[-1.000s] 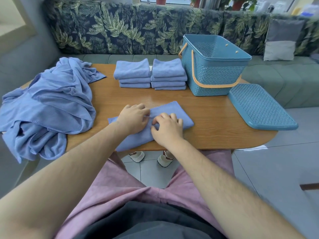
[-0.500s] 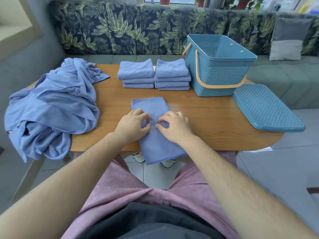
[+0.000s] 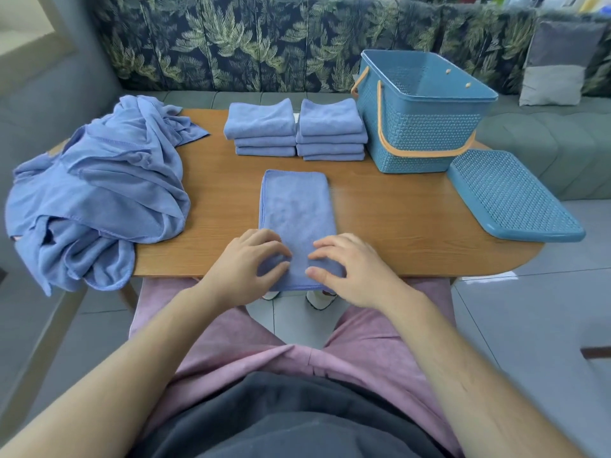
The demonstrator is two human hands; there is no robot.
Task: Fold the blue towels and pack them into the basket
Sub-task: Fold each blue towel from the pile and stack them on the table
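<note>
Since half a second ago the towel (image 3: 296, 206) has slid further onto the table (image 3: 403, 223); it lies lengthwise, near end just over the front edge. Both left hand (image 3: 246, 266) and right hand (image 3: 352, 271) pinch that near end (fingers curled, thumbs turned in). Behind it, apart, sit the folded stacks (image 3: 330, 122) and basket (image 3: 416, 137)

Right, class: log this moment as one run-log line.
step: folding towel | left hand: pinches near end | right hand: pinches near end | folded stacks: two, beside basket | lid: off, on table
</note>
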